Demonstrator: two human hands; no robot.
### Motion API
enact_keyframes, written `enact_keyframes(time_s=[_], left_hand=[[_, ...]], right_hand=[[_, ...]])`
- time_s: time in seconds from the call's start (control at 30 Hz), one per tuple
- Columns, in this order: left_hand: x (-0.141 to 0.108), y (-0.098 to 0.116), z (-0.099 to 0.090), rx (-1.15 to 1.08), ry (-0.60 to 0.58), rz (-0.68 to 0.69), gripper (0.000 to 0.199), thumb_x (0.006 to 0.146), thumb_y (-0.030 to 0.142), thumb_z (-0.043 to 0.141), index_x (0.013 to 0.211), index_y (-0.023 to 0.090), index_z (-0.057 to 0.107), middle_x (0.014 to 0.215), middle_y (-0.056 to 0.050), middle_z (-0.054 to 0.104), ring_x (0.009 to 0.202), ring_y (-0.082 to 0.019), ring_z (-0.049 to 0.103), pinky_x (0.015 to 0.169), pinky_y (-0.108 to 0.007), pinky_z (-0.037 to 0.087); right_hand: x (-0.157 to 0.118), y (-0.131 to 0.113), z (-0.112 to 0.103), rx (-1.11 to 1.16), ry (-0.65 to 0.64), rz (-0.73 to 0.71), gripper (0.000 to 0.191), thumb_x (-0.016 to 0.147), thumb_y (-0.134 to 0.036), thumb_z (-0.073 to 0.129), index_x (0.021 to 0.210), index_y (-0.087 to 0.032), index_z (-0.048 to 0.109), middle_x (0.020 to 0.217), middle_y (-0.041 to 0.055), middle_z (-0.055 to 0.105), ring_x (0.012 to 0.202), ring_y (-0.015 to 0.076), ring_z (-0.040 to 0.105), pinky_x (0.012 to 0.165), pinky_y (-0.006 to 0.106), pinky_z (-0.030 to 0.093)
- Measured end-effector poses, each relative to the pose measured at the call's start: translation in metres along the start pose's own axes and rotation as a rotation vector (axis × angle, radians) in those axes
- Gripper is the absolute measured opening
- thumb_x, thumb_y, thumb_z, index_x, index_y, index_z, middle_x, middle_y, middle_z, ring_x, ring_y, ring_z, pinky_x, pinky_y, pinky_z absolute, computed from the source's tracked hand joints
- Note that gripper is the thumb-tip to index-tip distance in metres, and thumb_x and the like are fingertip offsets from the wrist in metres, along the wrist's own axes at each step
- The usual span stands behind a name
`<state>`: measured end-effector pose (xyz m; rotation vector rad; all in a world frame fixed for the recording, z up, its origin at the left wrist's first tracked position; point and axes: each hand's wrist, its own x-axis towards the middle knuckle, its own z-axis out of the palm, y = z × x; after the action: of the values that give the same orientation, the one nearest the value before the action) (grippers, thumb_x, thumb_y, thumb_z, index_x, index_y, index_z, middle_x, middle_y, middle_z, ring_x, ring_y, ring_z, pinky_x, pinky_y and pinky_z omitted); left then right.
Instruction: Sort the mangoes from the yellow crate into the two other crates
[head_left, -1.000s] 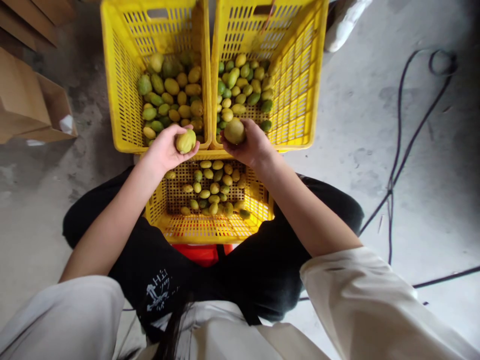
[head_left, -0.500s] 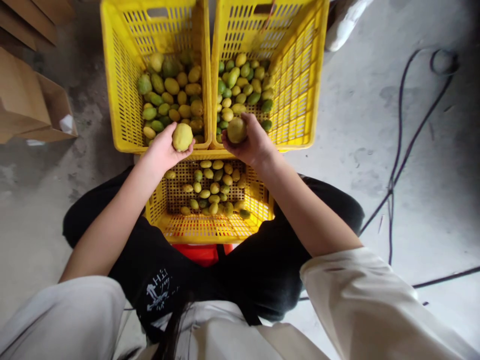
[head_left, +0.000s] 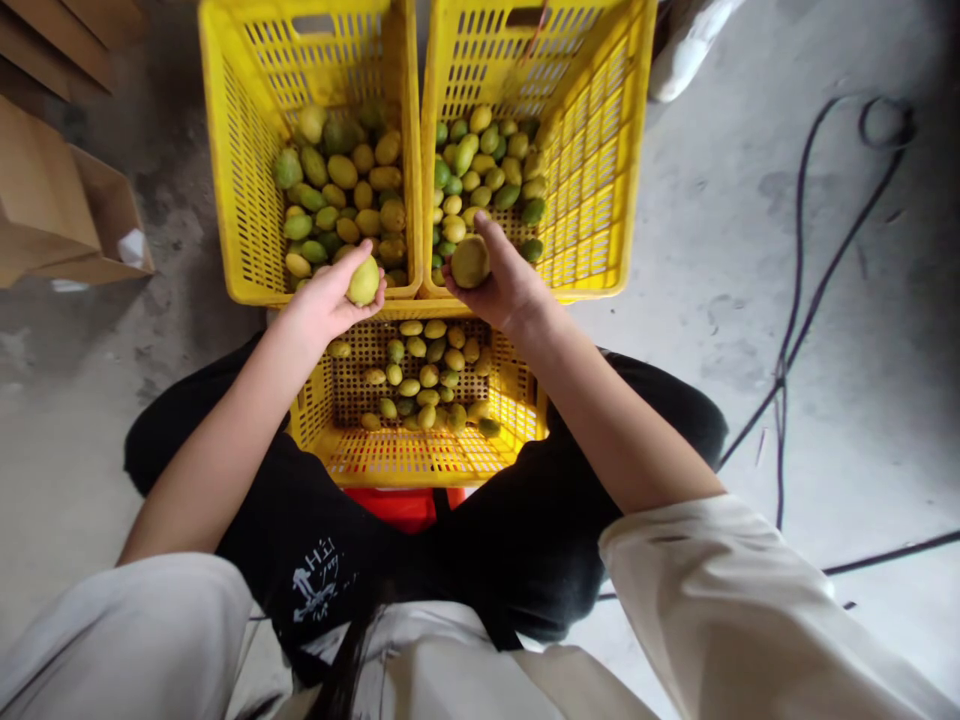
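Observation:
My left hand [head_left: 334,293] holds a yellow-green lemon [head_left: 364,281] in its palm, over the front rim of the left yellow crate [head_left: 255,180]. A rounder, duller lemon [head_left: 470,262] rests in my right hand [head_left: 504,272], its fingers curled beneath and the thumb raised, at the front of the right yellow crate [head_left: 592,190]. Both crates contain many green and yellow lemons. Below my hands, a third yellow crate [head_left: 420,467] between my legs contains several smaller-looking lemons [head_left: 428,376].
An open cardboard box [head_left: 52,200] stands on the floor at the left, with more cardboard [head_left: 56,40] above it. A black cable [head_left: 801,330] loops across the floor at the right. A white object [head_left: 694,50] lies beyond the right crate.
My left thumb has moved across its lemon, which has turned in the palm. My right thumb has lifted from its lemon and points further up. Both hands still hold their lemons.

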<state>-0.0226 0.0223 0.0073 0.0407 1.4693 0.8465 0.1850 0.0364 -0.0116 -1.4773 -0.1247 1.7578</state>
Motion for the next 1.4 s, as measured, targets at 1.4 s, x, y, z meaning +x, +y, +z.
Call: enact_keyframes(time_s=[1.4], left_hand=[[-0.009,-0.01,0.003,0.08,-0.012,0.056,0.037,0.082,0.018,0.099,0.1,0.031,0.069,0.08,0.005,0.074,0.082,-0.021,0.079,0.08,-0.032,0.062]], right_hand=[[-0.008,0.004,0.005,-0.022,-0.031,-0.058,0.028,0.104,-0.051,0.088,0.113,-0.031,0.07,0.101,0.0005,0.077,0.12,0.026,0.084,0.091,0.037,0.079]])
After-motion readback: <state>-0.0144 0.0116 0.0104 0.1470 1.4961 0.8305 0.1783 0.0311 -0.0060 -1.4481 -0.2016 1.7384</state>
